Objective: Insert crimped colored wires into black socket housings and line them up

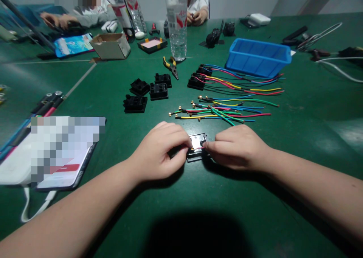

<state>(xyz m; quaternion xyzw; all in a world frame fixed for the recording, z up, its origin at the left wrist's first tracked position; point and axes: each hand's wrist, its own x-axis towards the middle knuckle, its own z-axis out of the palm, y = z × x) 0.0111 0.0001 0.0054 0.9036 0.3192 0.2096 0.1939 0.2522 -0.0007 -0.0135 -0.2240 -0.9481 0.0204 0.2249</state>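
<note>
My left hand (pixel 161 150) is curled around the left side of a small black connector housing (pixel 196 141) lying on the green table. My right hand (pixel 236 146) pinches a short red wire with a brass terminal (pixel 197 148) at the housing's front. Just beyond my hands lies a loose bunch of coloured wires (pixel 224 110) with brass tips. Several empty black housings (pixel 147 91) sit further left. Two housings with wires fitted (pixel 198 80) lie near the blue bin.
A blue plastic bin (pixel 256 55), a water bottle (pixel 176 21), yellow-handled pliers (pixel 171 66) and a cardboard box (pixel 111 46) stand further back. A phone on a white device (pixel 61 156) lies at my left. Two other people's hands (pixel 55 20) work at the far edge.
</note>
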